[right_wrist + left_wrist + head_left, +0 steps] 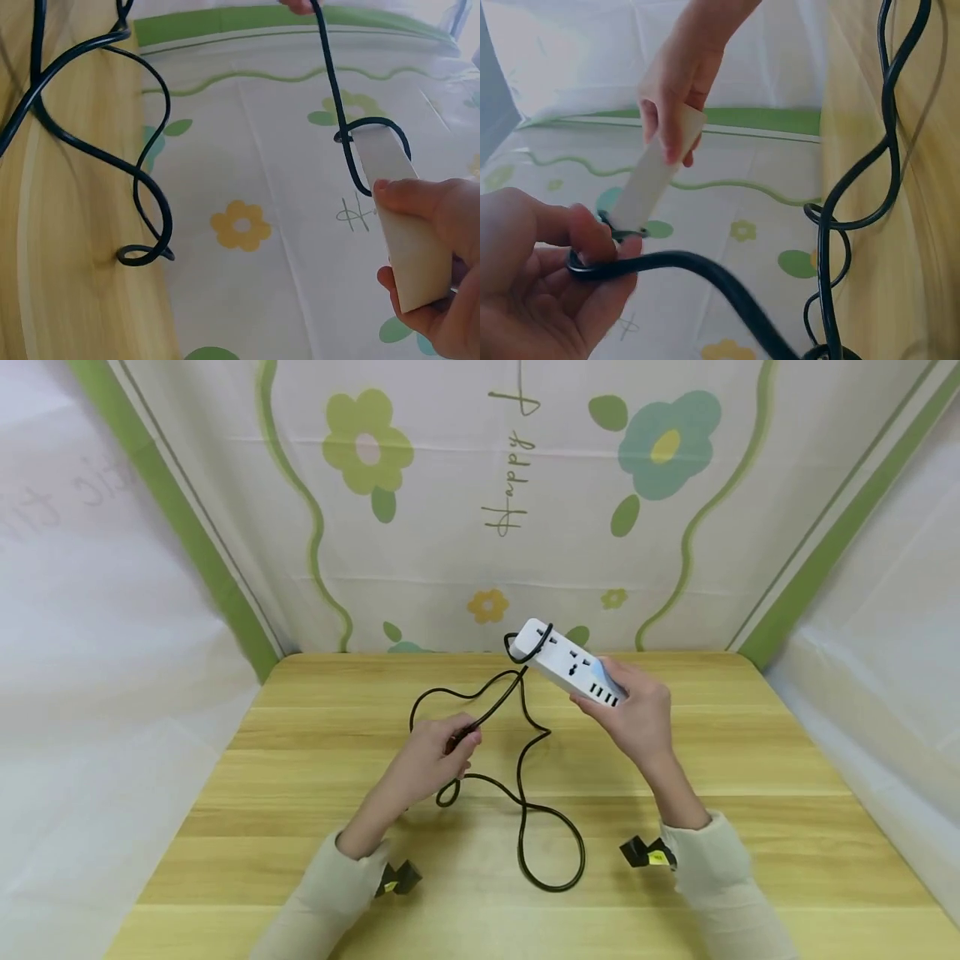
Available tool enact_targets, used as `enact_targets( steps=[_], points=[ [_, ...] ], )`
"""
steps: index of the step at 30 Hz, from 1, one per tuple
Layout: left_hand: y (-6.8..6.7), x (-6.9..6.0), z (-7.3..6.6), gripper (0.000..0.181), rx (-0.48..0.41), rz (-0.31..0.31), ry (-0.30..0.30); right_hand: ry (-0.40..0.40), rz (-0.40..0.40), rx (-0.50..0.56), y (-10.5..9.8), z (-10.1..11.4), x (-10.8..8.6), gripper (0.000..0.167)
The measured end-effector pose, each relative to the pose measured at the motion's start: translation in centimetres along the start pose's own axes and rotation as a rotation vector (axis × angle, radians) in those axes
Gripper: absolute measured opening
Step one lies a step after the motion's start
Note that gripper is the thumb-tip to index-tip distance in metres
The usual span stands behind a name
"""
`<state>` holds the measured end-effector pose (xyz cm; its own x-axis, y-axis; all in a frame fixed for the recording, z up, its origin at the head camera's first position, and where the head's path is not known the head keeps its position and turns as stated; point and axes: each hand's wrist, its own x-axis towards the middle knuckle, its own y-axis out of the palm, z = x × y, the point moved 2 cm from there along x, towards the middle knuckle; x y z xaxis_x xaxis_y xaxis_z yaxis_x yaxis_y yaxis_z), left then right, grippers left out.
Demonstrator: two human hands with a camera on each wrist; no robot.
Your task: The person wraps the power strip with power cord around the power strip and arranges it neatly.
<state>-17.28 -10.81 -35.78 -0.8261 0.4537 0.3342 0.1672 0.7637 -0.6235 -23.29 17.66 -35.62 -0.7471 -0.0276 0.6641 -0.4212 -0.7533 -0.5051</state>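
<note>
A white power strip with several sockets and USB ports is held up above the far part of the table, tilted, by my right hand, which grips its USB end. A loop of its black cord wraps the strip's far end. To the left, my left hand pinches the cord between thumb and fingers; in the left wrist view the cord bends round those fingers. More cord lies in loose loops over the table. From the right wrist view, the strip's plain side shows under my right thumb.
The wooden table ends at a hanging flowered cloth at the back. White cloth hangs on the left and more on the right. A small black camera sits on each wrist.
</note>
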Motion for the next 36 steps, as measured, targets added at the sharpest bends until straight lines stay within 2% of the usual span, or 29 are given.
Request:
enact_targets(
  steps=[4, 10, 12, 14, 18, 22, 26, 29, 32, 36],
  points=[
    [-0.1, 0.0, -0.8, 0.020, 0.023, -0.008, -0.024, -0.029, -0.007, -0.099, 0.3, 0.0, -0.2, 0.058],
    [-0.5, -0.2, -0.7, 0.018, -0.025, 0.034, -0.059, -0.013, -0.045, -0.187, -0.1, -0.6, -0.3, 0.054],
    [-0.9, -0.3, -0.8, 0.019, 0.018, 0.025, -0.049, -0.016, -0.046, -0.213, -0.1, -1.0, -0.3, 0.053],
    [-1.2, -0.4, -1.0, 0.019, 0.105, -0.005, -0.034, -0.021, -0.023, -0.228, -0.1, -1.3, -0.4, 0.053],
    [-2.1, -0.6, -1.4, 0.017, 0.334, -0.101, 0.008, -0.039, 0.086, -0.251, 0.3, -1.1, -0.6, 0.054],
    [-3.1, -0.9, -1.6, 0.010, 0.484, -0.208, 0.092, -0.049, 0.251, -0.264, 1.0, -0.4, -1.0, 0.059],
    [-3.9, -0.9, -1.5, 0.006, 0.566, -0.286, 0.222, -0.079, 0.401, -0.280, 1.9, 0.5, -1.6, 0.061],
    [-4.3, -0.5, -1.2, 0.005, 0.616, -0.311, 0.300, -0.117, 0.488, -0.284, 2.6, 1.3, -2.1, 0.062],
    [-4.6, 0.0, -0.7, 0.006, 0.654, -0.334, 0.342, -0.150, 0.560, -0.271, 3.0, 2.2, -2.4, 0.063],
    [-5.0, 0.7, 0.3, 0.009, 0.681, -0.354, 0.356, -0.183, 0.657, -0.218, 3.1, 3.1, -2.7, 0.062]
  ],
)
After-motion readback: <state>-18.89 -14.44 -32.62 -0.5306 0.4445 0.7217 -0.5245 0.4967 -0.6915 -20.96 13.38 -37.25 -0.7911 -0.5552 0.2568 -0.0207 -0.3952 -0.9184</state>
